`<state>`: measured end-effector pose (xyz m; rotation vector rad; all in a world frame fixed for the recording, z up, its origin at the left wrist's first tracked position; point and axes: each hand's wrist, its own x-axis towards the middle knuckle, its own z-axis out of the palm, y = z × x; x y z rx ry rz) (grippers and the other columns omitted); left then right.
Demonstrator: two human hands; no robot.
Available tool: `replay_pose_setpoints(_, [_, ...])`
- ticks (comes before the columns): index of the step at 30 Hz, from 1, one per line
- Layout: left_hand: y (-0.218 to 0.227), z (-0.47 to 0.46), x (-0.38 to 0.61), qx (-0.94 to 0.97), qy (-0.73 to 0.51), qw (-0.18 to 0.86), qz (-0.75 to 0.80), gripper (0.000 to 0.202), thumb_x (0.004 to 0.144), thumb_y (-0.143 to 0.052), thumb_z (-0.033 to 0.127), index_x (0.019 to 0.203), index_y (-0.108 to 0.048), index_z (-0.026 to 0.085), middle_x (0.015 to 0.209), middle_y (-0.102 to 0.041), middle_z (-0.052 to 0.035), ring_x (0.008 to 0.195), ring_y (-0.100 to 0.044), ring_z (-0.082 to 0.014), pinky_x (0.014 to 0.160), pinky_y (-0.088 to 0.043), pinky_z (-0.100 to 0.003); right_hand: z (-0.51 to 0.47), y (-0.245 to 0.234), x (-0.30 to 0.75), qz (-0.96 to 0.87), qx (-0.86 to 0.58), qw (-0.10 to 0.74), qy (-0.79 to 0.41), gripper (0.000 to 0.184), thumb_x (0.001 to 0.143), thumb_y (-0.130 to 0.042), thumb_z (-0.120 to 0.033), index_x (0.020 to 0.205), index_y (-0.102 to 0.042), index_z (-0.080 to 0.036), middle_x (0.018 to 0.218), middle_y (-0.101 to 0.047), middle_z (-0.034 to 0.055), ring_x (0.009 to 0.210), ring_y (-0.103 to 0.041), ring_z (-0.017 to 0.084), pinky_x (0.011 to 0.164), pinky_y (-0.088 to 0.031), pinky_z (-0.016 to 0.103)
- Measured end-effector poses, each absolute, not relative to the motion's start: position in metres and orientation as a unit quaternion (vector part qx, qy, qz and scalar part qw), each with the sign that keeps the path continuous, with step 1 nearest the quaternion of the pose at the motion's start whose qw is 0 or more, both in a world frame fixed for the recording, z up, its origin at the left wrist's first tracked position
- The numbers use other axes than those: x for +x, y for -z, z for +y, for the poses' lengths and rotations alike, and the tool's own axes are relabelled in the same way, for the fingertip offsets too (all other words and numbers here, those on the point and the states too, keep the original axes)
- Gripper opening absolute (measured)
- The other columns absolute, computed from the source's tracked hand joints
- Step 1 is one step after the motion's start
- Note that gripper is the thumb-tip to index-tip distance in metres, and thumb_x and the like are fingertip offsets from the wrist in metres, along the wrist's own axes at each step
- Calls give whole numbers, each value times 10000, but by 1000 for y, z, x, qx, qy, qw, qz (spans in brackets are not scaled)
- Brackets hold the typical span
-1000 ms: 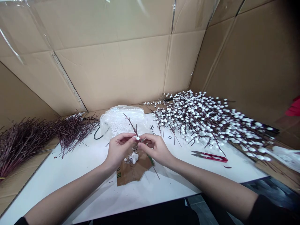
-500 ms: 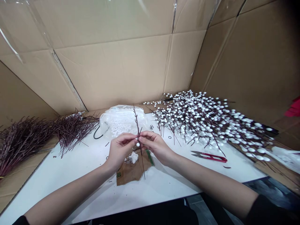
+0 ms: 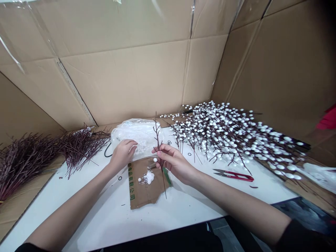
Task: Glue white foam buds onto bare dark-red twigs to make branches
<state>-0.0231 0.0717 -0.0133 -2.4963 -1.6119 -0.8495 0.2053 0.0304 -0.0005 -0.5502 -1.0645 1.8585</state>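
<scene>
My right hand [image 3: 174, 162] is closed around a thin brown artificial twig [image 3: 158, 134], held upright with its bare stem hanging below. One white ball [image 3: 155, 160] sits on the twig beside my fingers. At the front of a clear plastic bag [image 3: 136, 126] full of small white balls [image 3: 143, 145] is my left hand [image 3: 123, 153]. Its fingers are bent and slightly apart, and nothing shows between them. Below both hands lies a torn cardboard piece [image 3: 143, 196] carrying a dab of white paste [image 3: 149, 177] and a loose white ball [image 3: 139, 180].
Bare brown twigs [image 3: 81, 148] are heaped at the left. A big pile of white-balled branches [image 3: 217, 133] spreads across the right. Red-handled thread snips [image 3: 233, 174] lie on the white table [image 3: 194, 206]. Cardboard walls [image 3: 126, 77] enclose the back. A red sleeve [image 3: 327, 119] shows at the far right.
My left hand has left the twig and moved left to the bag of white balls. My right hand keeps the twig, shifted slightly right, and the cardboard piece is now more exposed.
</scene>
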Motion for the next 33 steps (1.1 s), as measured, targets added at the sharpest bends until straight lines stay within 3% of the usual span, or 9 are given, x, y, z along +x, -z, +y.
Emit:
replay_pose_setpoints(6, [28,80,-40,-823,187,52,-534,307,839,-451,123,1071,-644,182,1114,-652,-133,1047,-568,-271,897,-427,-400,29,-3,204,-411,-233,457,-754,186,703,-723,-268,773,-586,-164,876,-599,7,550,-473,46,496,-372,186])
replay_pose_setpoints(13, [31,71,-30,-816,162,61,-551,268,887,-413,181,1033,-637,187,1048,-659,-116,978,-576,-257,813,-444,-358,30,-2,205,-414,-257,448,-749,245,678,-749,-307,776,-567,-174,867,-602,-17,494,-439,23,463,-295,196])
replay_pose_setpoints(20, [29,67,-23,-811,184,42,-554,275,891,-394,190,880,-668,168,915,-669,-104,869,-603,-232,775,-441,-336,31,-2,206,-458,-235,450,-729,247,761,-671,-381,777,-524,-184,931,-588,-9,424,-401,21,436,-244,224])
replay_pose_setpoints(25, [31,72,-29,-805,226,10,-548,247,861,-431,173,847,-678,165,889,-667,-96,823,-614,-220,745,-459,-325,29,-3,205,-450,-235,449,-735,236,759,-677,-370,787,-553,-171,871,-582,-16,417,-322,8,436,-198,218])
replay_pose_setpoints(29, [30,76,-32,-795,276,-15,-540,243,854,-437,182,899,-673,150,929,-668,-111,861,-612,-230,790,-466,-359,30,-2,205,-449,-230,456,-734,216,760,-680,-350,778,-566,-168,866,-581,-16,414,-289,1,441,-194,222])
replay_pose_setpoints(33, [23,80,-34,-781,330,-49,-528,301,813,-409,95,977,-657,147,1017,-665,-115,959,-602,-225,874,-456,-382,31,0,206,-445,-223,450,-741,204,761,-683,-329,755,-562,-165,880,-596,-13,413,-295,-2,443,-181,226])
